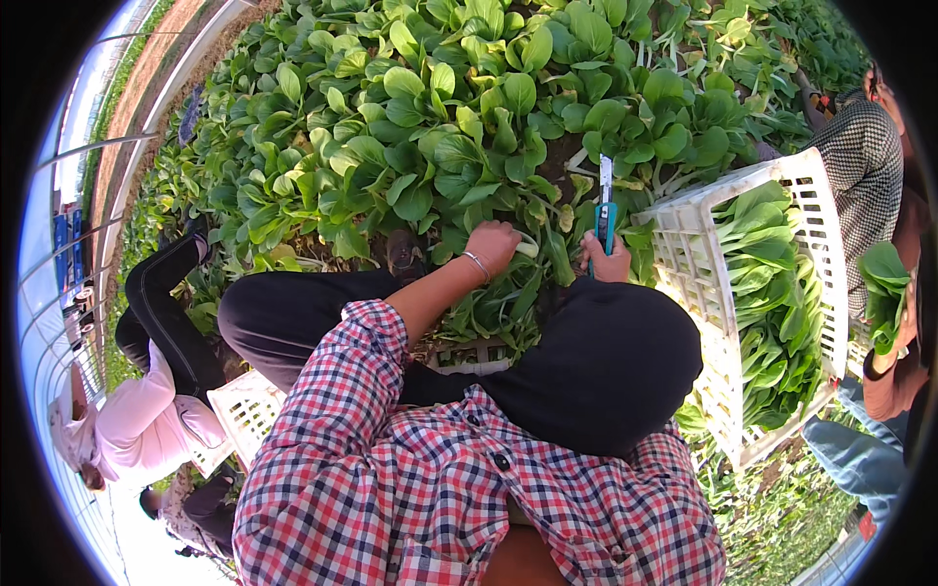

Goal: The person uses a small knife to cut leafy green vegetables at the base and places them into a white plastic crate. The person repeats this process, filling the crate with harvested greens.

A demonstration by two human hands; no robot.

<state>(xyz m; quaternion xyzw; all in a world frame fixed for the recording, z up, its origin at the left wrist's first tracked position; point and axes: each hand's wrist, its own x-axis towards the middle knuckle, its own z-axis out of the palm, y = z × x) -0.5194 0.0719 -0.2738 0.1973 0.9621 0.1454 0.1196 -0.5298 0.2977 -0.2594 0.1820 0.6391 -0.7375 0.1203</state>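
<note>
My left hand [492, 247], with a metal bracelet at its wrist, is closed around a bok choy; its pale stem base [526, 246] sticks out on the right. In my right hand [610, 259] is a snap-off utility knife [605, 220] with a teal handle and its blade extended upward. Between my knees, below my left hand, lies a heap of bok choy leaves [506, 311]. Rows of growing bok choy [410, 110] spread out in front of both hands.
A white plastic crate [722, 293] packed with bok choy [773, 315] stands at my right. Another white crate [249, 410] is behind my left side. People crouch on both sides; a hand at the far right holds bok choy [883, 293]. Greenhouse frame bars [95, 150] curve along the left.
</note>
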